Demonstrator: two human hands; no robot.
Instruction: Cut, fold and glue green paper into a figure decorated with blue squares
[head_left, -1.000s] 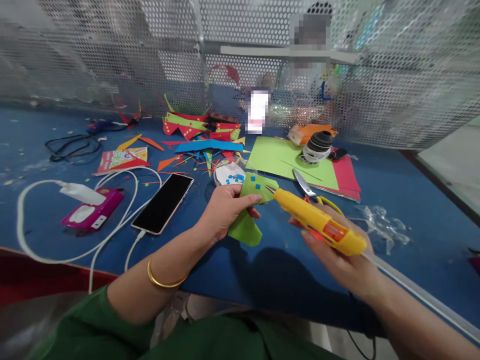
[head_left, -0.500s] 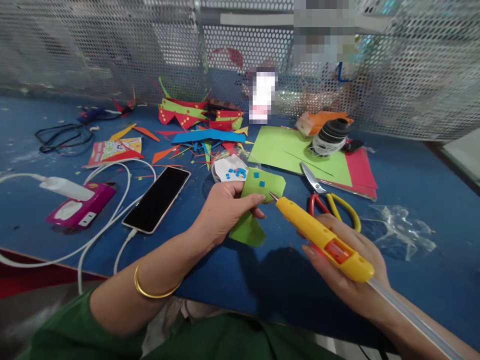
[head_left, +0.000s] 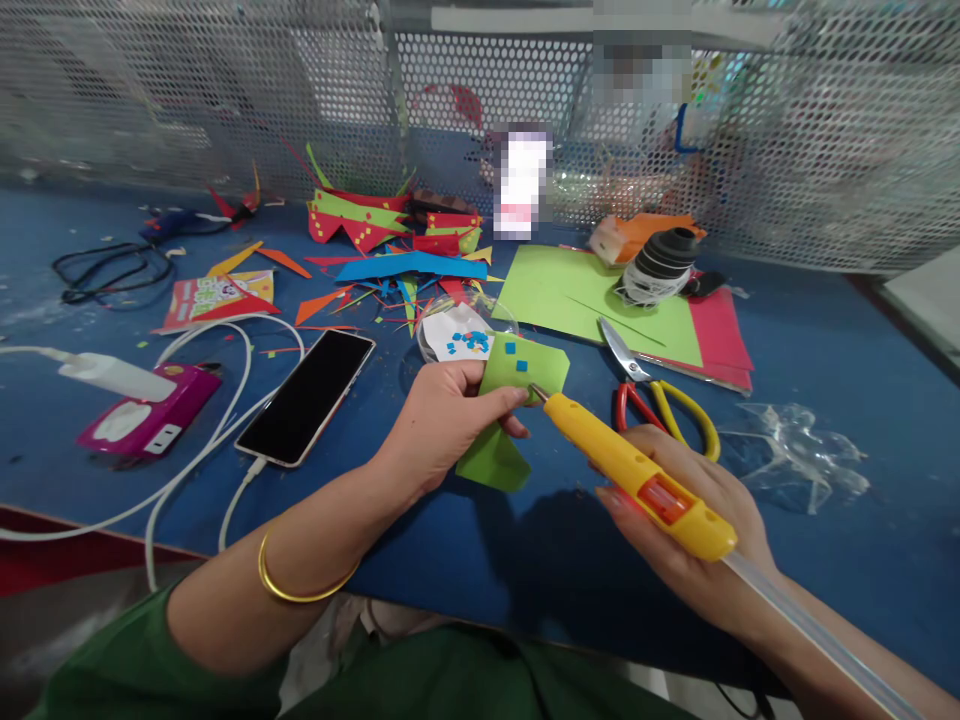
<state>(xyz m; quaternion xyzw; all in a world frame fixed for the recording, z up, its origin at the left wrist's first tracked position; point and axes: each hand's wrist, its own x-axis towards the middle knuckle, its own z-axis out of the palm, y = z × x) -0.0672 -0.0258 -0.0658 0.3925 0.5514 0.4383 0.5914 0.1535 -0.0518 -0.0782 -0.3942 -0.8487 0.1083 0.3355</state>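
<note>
My left hand (head_left: 457, 420) pinches a piece of green paper (head_left: 547, 367) between thumb and fingers. Two small blue squares (head_left: 521, 366) lie on its upper part, while its lower part hangs below my fingers. Wrapped around a yellow glue gun (head_left: 615, 447) is my right hand (head_left: 697, 520). A clear glue stick (head_left: 795, 615) runs out of the gun's back end. The metal nozzle is at the green paper, close to my left thumb; whether it touches cannot be made out. Behind the paper, a clear round dish (head_left: 427, 335) holds white paper and several blue bits (head_left: 469, 342).
Scissors (head_left: 634, 370) lie open beyond my right hand, near green sheets (head_left: 600, 290) and crumpled clear plastic (head_left: 806, 460). On the left are a phone (head_left: 307, 395), white cables and a purple power socket (head_left: 154, 415). Coloured paper scraps (head_left: 412, 267) lie before the perforated metal screen (head_left: 225, 110).
The glue gun's nozzle has shifted slightly left and over the green paper, nearer my left thumb. My left hand keeps its hold. The whole view has moved a little.
</note>
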